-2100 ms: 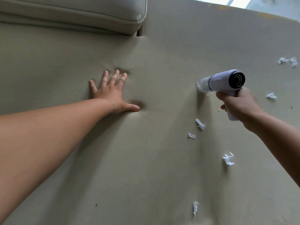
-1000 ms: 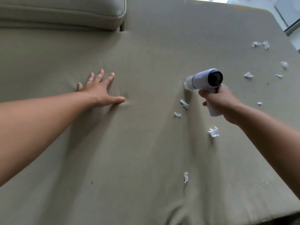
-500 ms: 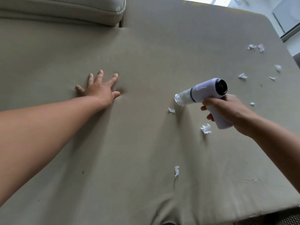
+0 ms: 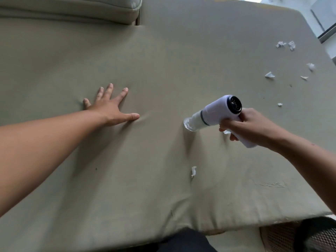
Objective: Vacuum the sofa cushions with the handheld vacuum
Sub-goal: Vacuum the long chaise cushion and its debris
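Seat cushion [image 4: 163, 70] as landmark. Left hand [image 4: 111, 106] lies flat on it, fingers spread. Right hand [image 4: 249, 128] grips the handle of the vacuum [image 4: 216, 112], whose clear nozzle meets the cushion mid-surface. Paper scraps [image 4: 193, 171] lie near the front edge and far right corner.

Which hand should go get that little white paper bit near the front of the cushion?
The right hand, I'd say. It grips the vacuum, and the nozzle points at the cushion just beyond the paper scrap. The left hand presses flat on the cushion, farther off, holding nothing.
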